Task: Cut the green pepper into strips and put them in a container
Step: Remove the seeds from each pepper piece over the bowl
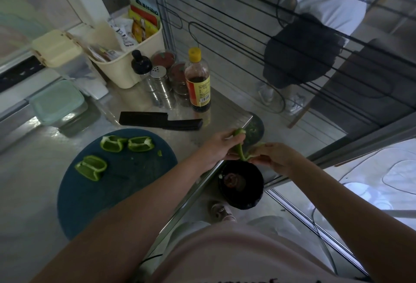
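a person stands at a steel counter (33, 170), seen from above. both hands hold one green pepper piece (241, 152) just past the counter's edge, over a black bin (240, 194) on the floor. the left hand (221, 147) curls its fingers round the piece's upper end. the right hand (273, 157) pinches its lower end. seeds and white pith are probably being stripped out. to do this well, hold the piece right over the bin and peel gently, without tearing the flesh. three more pepper pieces (112, 143) lie cut side up on a round blue board (139, 170). a black knife (161, 120) lies beyond the board, and a lidded container (57, 102) stands further left.
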Tool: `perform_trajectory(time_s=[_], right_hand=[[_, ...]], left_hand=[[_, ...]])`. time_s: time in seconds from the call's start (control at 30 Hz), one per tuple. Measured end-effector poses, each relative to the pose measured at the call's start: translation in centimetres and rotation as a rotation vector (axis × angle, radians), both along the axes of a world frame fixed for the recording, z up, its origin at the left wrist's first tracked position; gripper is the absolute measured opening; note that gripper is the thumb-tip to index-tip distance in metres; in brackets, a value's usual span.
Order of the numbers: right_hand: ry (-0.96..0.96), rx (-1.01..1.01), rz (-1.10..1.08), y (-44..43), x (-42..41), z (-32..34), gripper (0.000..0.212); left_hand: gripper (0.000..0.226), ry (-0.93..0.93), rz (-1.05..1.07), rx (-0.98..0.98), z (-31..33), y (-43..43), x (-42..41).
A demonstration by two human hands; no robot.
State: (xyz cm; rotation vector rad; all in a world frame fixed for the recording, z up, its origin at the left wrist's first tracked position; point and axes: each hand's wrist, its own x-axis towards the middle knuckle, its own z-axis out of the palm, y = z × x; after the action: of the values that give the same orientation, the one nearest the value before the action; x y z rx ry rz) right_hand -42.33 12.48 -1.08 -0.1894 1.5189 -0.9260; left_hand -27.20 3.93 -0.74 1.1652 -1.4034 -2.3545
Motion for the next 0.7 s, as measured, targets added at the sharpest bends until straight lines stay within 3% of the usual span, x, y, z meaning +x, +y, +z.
perform_trajectory(time_s=[0.1,0.2,0.27,0.33,0.43,0.6,0.7], right_hand=[[-0.073,0.031,-0.003,0.1,-0.2,-0.4,0.014],[-0.231,0.08,-0.134,0.5,-0.6,-1.0,0.037],[-0.224,0.089,-0.204,0.5,-0.8,-1.5,0.031],[0.012,0.118,-0.141,0.4,-1.3,-2.2,0.006],[0.364,0.196,0.094,0.7,-1.9,-2.6,0.013],[0.661,0.163,0.373,0.4,-1.6,-3.5,0.015],[0.792,0.196,0.529,0.3,-1.0,-3.3,0.021]], left_hand=[[0.033,-0.001,-0.013,-0.01,0.1,0.0,0.0],[0.037,0.012,0.008,0.015,0.1,-0.1,0.2],[0.037,0.005,0.007,0.013,-0.3,0.0,0.7],[0.035,-0.01,0.021,0.028,-0.8,0.3,1.2],[0.023,-0.028,0.052,0.08,-1.6,0.5,1.7],[0.026,-0.02,0.136,0.181,-1.6,0.3,1.7],[0.014,0.005,0.159,0.234,-1.4,0.2,1.7]])
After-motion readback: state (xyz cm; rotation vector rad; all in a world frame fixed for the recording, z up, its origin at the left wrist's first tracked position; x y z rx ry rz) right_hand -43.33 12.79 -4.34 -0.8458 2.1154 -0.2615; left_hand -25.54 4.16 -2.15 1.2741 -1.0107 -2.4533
